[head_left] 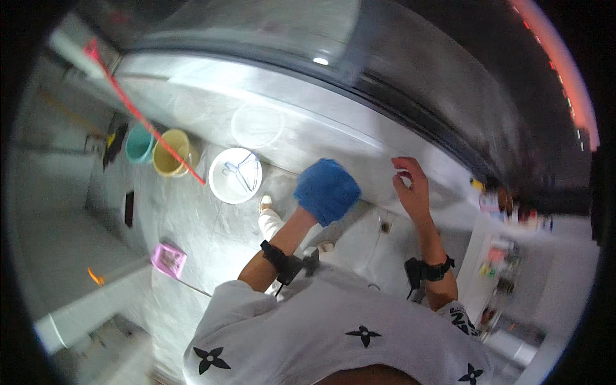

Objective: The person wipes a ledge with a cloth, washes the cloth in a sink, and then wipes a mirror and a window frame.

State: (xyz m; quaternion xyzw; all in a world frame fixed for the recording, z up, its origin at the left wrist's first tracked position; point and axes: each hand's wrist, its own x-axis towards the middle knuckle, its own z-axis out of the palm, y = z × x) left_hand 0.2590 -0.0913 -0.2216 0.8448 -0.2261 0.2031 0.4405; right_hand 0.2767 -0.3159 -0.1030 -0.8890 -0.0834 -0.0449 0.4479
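A folded blue cloth (327,191) covers the front of my left hand (308,217), and its fingers are hidden behind it. The hand holds the cloth out in front of my body, over the floor beside the pale wall. To the right, my right hand (412,186) is raised close to the ledge below the window. Its fingers are bent, with a gap between thumb and forefinger, and nothing shows in them.
On the floor at left stand a white bucket (218,186) with hangers in it, a yellow bucket (168,168) and a teal bucket (139,144). A red stick (138,114) slants across them. A pink dustpan (169,260) lies nearer. Shelves (504,256) with small items line the right.
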